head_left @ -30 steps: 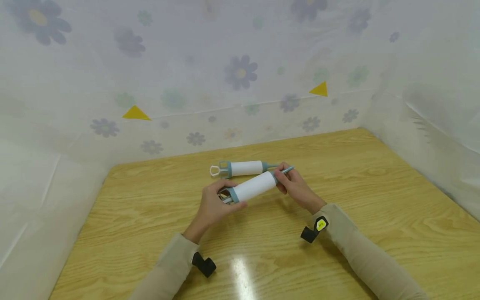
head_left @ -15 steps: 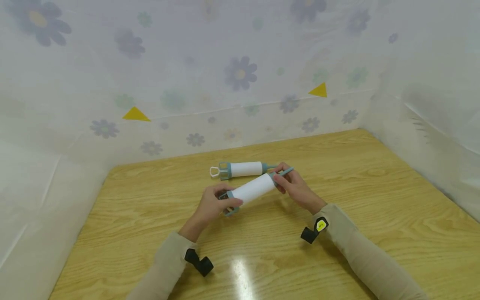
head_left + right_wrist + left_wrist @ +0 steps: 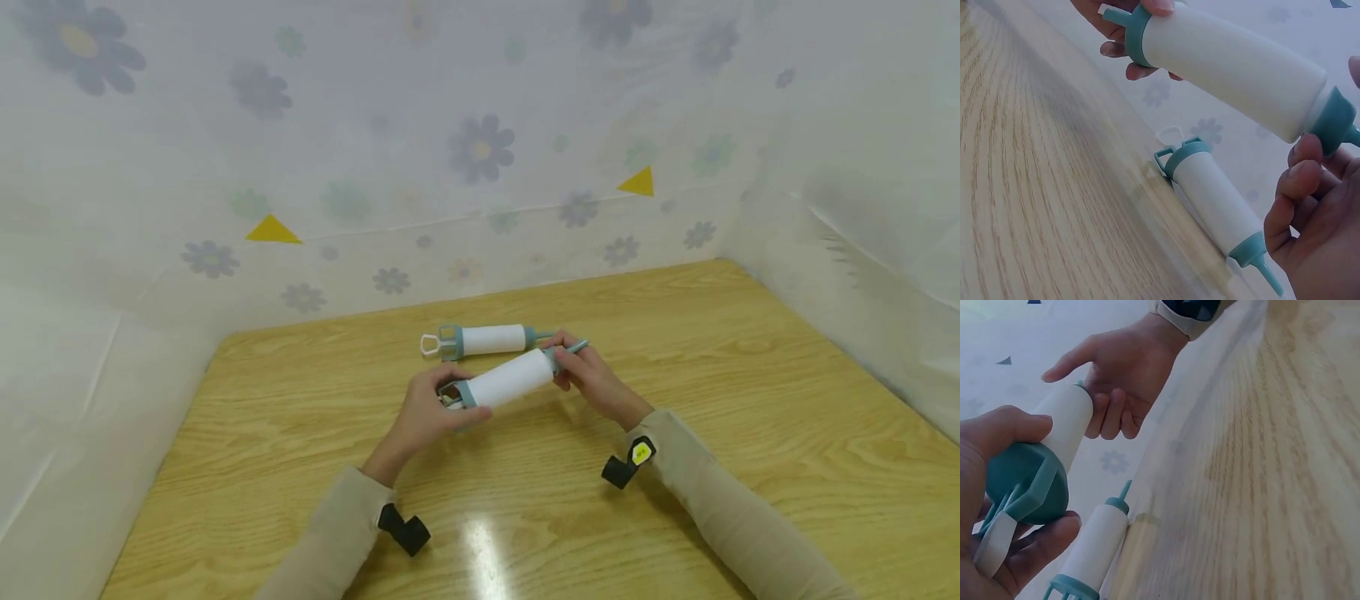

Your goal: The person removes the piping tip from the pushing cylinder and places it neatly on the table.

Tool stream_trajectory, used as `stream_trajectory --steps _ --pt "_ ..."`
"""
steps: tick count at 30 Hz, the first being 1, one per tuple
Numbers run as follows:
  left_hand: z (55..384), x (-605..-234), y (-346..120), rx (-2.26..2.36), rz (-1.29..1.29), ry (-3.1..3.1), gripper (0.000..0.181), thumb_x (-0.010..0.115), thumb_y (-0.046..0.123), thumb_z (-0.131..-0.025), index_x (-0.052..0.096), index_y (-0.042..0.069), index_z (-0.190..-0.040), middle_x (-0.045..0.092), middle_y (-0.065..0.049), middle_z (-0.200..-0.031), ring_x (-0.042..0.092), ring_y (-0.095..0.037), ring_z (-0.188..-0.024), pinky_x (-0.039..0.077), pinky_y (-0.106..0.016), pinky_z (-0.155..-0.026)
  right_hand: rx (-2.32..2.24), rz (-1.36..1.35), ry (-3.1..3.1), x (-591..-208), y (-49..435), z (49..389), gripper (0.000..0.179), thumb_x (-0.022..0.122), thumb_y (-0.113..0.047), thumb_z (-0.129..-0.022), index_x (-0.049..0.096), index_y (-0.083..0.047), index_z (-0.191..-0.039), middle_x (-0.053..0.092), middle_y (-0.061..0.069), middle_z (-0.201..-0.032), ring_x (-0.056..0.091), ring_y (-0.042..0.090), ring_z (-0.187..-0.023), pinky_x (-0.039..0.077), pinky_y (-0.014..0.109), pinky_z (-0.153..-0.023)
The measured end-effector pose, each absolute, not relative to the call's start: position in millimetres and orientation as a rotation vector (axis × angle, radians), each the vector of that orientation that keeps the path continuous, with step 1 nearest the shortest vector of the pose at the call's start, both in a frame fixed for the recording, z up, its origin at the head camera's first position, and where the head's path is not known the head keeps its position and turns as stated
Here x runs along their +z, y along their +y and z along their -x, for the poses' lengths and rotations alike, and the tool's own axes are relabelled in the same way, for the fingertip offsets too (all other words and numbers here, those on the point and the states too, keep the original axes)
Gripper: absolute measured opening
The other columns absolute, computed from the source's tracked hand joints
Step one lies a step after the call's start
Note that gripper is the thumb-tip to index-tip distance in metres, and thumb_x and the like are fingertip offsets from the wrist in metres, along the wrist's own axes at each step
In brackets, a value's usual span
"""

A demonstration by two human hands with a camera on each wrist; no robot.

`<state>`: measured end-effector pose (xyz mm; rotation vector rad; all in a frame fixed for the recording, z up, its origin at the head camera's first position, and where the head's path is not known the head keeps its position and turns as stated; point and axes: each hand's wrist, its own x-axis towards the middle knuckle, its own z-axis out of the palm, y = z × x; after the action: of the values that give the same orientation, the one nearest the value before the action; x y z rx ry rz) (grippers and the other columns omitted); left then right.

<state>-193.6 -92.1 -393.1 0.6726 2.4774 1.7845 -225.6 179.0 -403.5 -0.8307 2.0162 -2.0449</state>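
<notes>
Raised above the table is a white squeeze bottle (image 3: 510,379) with a teal nozzle cap and a teal frame at its rear, tilted with its nozzle up to the right. My left hand (image 3: 423,412) grips its rear, thumb and fingers about the teal collar (image 3: 1029,481). At the other end, my right hand (image 3: 592,379) holds the nozzle cap (image 3: 1335,122), its fingers curled beneath. A pale neck shows between cap and white body in the right wrist view. Behind lies a second, similar bottle (image 3: 493,337) with a white loop handle (image 3: 430,344); its nozzle tip passes behind my right hand.
The wood-grained table (image 3: 300,442) ends at a pale flowered sheet (image 3: 420,167) behind, with more sheeting at both sides. Yellow triangles (image 3: 273,230) mark the back sheet. Black wrist mounts (image 3: 405,530) sit on both sleeves.
My left hand shifts its hold around the bottle's rear, swinging left and back. The bottle's rear frame turns with it. My right fingers shift slightly at the nozzle; the second bottle stays put.
</notes>
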Motion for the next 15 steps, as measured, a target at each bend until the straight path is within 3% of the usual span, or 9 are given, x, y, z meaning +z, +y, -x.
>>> stream_trajectory --steps 4,8,15 --pt "190.9 -394.6 -89.0 1.703 -0.847 2.701 0.042 0.087 0.017 -0.07 0.066 0.005 -0.105 0.067 -0.011 -0.101 0.063 -0.02 -0.081 0.054 -0.027 -0.066 -2.013 0.83 2.05 -404.2 179.5 225.6 0.031 0.032 -0.041 -0.105 0.05 -0.016 -0.105 0.044 0.0 -0.079 0.037 0.011 -0.063 0.033 0.025 -0.058" --pt "190.4 -396.9 -86.1 1.618 -0.989 2.882 0.044 0.088 0.018 -0.068 0.064 0.004 -0.102 0.068 -0.009 -0.098 0.065 -0.019 -0.083 0.056 -0.028 -0.067 -1.956 0.718 2.123 -402.5 178.4 225.6 0.031 0.031 -0.036 -0.106 0.043 -0.008 -0.103 0.041 0.005 -0.079 0.037 0.011 -0.064 0.034 0.024 -0.06" --pt "190.7 -396.4 -87.6 1.595 -1.02 2.906 0.044 0.088 0.019 -0.067 0.064 0.004 -0.101 0.068 -0.009 -0.096 0.065 -0.019 -0.08 0.055 -0.027 -0.066 -1.93 0.65 2.145 -403.5 176.7 226.4 0.034 0.033 -0.032 -0.106 0.041 0.0 -0.108 0.042 0.008 -0.085 0.039 0.012 -0.068 0.034 0.025 -0.063"
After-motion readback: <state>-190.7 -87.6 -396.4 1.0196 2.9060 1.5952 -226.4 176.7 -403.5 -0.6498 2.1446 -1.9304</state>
